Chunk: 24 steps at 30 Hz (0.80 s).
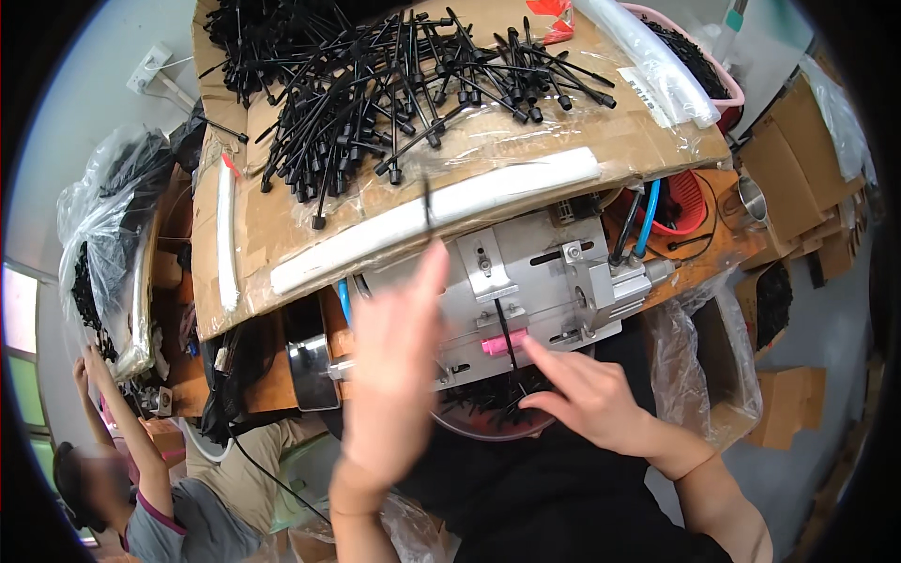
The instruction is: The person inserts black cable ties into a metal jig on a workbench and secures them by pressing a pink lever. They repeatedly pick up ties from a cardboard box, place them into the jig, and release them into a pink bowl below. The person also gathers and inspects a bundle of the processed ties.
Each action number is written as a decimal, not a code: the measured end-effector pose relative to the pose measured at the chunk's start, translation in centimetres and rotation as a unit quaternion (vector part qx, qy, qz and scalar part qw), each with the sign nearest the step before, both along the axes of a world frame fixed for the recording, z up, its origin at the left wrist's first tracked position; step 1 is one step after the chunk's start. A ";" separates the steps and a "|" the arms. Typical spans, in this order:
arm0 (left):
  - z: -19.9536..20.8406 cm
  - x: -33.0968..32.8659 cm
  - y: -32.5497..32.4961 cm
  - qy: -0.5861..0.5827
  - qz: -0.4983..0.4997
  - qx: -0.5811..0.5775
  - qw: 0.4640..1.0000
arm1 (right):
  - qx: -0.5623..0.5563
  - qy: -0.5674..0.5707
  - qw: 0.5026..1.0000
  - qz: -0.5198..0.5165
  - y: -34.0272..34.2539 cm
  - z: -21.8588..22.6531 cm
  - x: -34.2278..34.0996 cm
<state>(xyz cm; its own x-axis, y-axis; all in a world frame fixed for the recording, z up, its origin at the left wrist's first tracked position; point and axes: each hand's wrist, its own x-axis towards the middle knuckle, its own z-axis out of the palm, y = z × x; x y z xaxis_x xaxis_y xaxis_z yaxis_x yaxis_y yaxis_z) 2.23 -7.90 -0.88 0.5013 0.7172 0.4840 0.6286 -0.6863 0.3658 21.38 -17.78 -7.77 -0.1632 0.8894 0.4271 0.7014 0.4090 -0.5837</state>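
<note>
Blurred by motion, my left hand (pixel 399 347) is raised over the left part of the metal fixture (pixel 544 272). A thin black rod (pixel 428 208), also smeared, points up from its fingertips and appears pinched there. My right hand (pixel 596 394) is at the fixture's front edge, index finger reaching to a pink block (pixel 505 342) and thumb apart below. Across that block lies another black rod (pixel 508 328), its upper end at a metal clamp (pixel 488 267). Its lower end hangs between my right thumb and index finger, apparently not gripped.
A cardboard tray (pixel 648 155) behind the fixture carries a heap of black rods with knobbed ends (pixel 347 122). Under the fixture's front edge sits a clear bowl (pixel 497 433) of black pieces. A red basket (pixel 690 202) stands right; another person (pixel 178 497) works at far left.
</note>
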 end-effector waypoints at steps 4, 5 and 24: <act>-5.5 1.2 -8.2 0.079 0.030 -0.059 0.995 | -0.013 0.032 0.999 -0.041 0.5 2.2 1.0; -6.2 1.7 -8.8 0.096 0.032 -0.084 0.991 | -0.021 0.042 0.998 -0.052 0.5 2.6 1.3; 2.2 0.9 9.3 0.088 0.138 0.199 0.966 | 0.226 -0.154 0.952 -0.139 13.8 9.2 3.5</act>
<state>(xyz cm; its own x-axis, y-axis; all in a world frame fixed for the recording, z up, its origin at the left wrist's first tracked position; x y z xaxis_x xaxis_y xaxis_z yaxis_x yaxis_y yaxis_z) 3.15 1.38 1.29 0.4170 0.6105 0.6733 0.8363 -0.5479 -0.0211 24.87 -4.01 1.47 -0.1270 0.6528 0.7468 0.9287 0.3426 -0.1416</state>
